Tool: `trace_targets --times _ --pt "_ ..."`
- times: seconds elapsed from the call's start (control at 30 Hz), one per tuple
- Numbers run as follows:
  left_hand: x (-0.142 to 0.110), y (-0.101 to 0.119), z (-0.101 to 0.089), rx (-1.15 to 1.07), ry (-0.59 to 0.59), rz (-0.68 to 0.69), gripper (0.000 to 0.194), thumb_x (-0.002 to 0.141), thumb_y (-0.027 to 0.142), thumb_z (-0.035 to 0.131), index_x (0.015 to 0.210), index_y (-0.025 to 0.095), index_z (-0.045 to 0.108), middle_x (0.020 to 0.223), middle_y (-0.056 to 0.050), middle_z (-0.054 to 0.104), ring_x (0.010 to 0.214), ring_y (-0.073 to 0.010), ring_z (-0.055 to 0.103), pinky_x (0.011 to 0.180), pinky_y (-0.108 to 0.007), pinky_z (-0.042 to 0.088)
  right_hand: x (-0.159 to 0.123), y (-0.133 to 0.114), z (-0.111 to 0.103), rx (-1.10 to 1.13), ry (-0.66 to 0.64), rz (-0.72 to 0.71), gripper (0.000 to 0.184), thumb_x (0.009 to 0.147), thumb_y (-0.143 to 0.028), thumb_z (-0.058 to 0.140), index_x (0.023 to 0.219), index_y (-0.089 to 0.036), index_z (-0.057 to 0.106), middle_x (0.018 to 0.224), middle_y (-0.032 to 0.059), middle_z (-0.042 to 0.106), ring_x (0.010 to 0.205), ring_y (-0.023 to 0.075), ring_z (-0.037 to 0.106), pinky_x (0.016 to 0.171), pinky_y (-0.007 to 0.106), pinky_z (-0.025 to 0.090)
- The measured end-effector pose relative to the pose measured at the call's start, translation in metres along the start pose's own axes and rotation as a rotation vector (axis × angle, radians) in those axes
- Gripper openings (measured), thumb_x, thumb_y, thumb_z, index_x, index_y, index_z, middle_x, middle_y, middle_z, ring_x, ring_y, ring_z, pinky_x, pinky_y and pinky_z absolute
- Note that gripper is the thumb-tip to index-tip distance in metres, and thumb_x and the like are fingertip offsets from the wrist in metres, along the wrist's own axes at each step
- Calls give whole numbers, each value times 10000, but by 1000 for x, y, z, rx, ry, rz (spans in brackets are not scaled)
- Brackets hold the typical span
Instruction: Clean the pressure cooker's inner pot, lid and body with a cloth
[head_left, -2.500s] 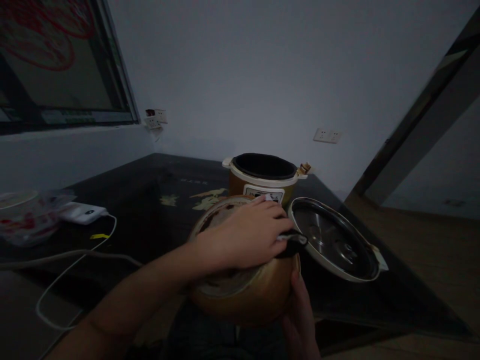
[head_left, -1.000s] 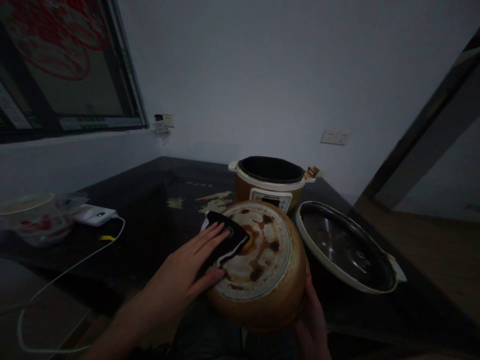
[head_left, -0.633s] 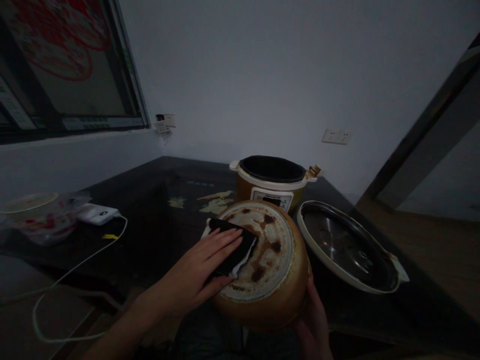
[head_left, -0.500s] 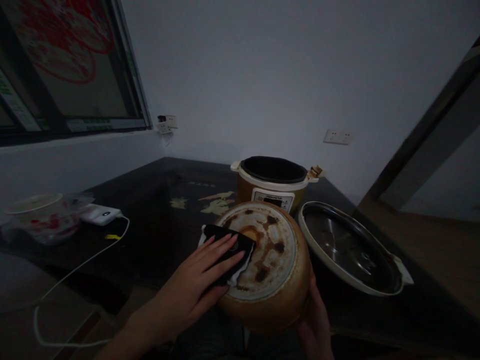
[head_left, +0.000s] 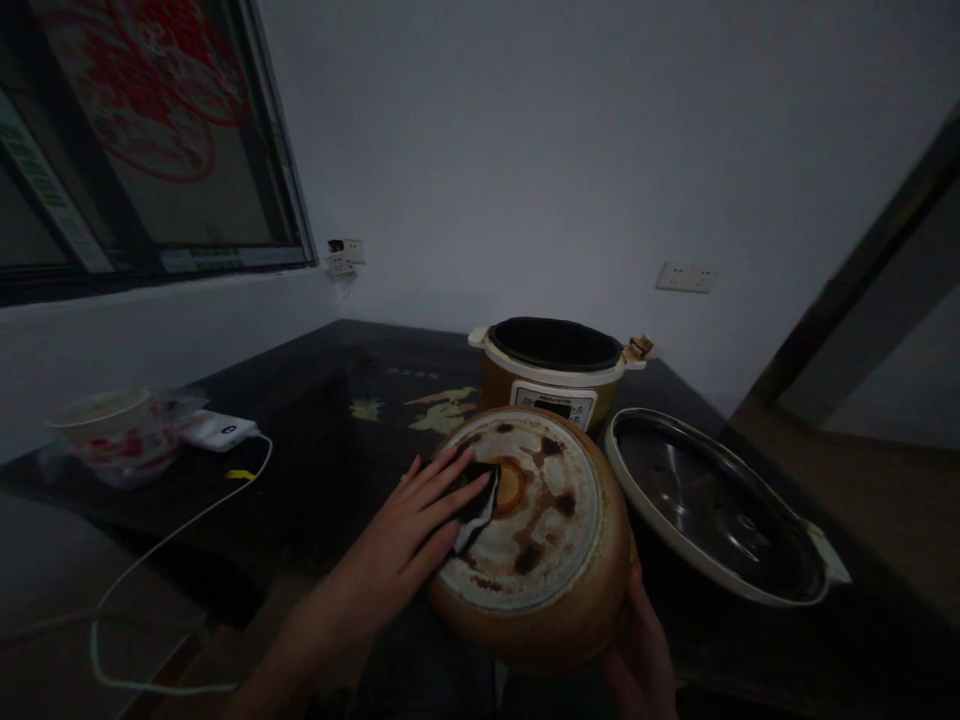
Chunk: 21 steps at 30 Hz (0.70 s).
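Note:
The brown inner pot (head_left: 615, 560) of a rice cooker is tilted with its underside toward me. Rust-brown and dark stains mark its pale grey base. My right hand (head_left: 641, 640) grips the pot's lower right side, its fingers partly hidden. On the left part of the base, my left hand (head_left: 409, 535) presses a black cloth with a white edge (head_left: 478, 500) under its fingers. Behind the pot stands the rice cooker body (head_left: 495, 385), dark inside, with a control panel on its front. To the right, a round glass lid (head_left: 705, 500) with a cream rim lies on the dark table.
A bowl in a plastic bag (head_left: 120, 440) stands at the left of the table (head_left: 322, 430). Beside it, a white power bank (head_left: 219, 430) trails a white cable (head_left: 187, 525) over the front edge. Wall sockets (head_left: 685, 277) are at the back.
My left hand has slid slightly with the cloth over the base, and less of the cloth shows now. The whole view has shifted a little, moving everything slightly right.

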<state>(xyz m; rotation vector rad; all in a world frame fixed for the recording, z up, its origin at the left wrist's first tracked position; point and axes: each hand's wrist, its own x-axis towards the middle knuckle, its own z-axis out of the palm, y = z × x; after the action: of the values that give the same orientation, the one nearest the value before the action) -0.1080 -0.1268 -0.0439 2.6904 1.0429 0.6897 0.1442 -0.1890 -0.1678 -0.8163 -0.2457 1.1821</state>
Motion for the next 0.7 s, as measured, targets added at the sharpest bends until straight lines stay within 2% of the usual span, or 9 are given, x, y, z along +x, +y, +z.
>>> trace_targets --times 0.1,0.2,0.3,0.37,0.53,0.6,0.7 --pt "22 -5 -3 1 -14 17 461 1010 302 326 1471 309 314 1572 -40 271 1460 -217 204 1160 -552 174 0 -2 5 70 7 3 472 705 -483 767 1146 -344 675 1041 0 750 1062 264 662 1014 456 439" --pt "29 -11 -2 1 -13 46 491 1005 362 345 1487 295 278 1585 -52 230 1473 -233 141 1163 -570 135 -1 -3 6 87 -3 21 378 712 -471 766 1066 -351 707 1027 -12 753 1062 245 663 1025 435 433" --pt "18 -15 -2 -33 -49 140 541 988 441 363 1499 308 246 1585 -44 230 1477 -250 105 1165 -586 77 1 -3 4 40 7 28 319 737 -504 732 1002 -328 731 1006 5 757 1060 254 663 1026 453 428" --pt "5 -14 -3 -55 -60 209 556 981 478 351 1502 326 232 1569 -34 281 1471 -250 147 1169 -583 59 2 -2 4 36 35 22 322 722 -506 742 987 -323 735 997 3 759 1032 261 672 1027 468 425" --pt "-20 5 3 -4 -57 357 573 972 475 370 1503 316 225 1543 -37 337 1436 -231 278 1187 -504 150 4 -2 8 43 13 61 382 689 -546 748 957 -273 744 980 44 761 1059 299 660 1012 499 436" --pt "-23 11 9 16 -12 390 540 977 430 385 1489 306 267 1522 -36 382 1424 -214 312 1182 -455 198 3 -2 9 34 -14 86 400 703 -569 726 961 -263 744 997 58 758 1099 304 642 1013 502 433" --pt "-21 9 21 -28 159 373 461 997 381 341 1444 272 371 1468 -56 471 1380 -196 396 1154 -399 265 2 -2 9 38 -20 79 412 677 -547 760 978 -267 743 1027 54 752 1151 297 614 1038 484 419"
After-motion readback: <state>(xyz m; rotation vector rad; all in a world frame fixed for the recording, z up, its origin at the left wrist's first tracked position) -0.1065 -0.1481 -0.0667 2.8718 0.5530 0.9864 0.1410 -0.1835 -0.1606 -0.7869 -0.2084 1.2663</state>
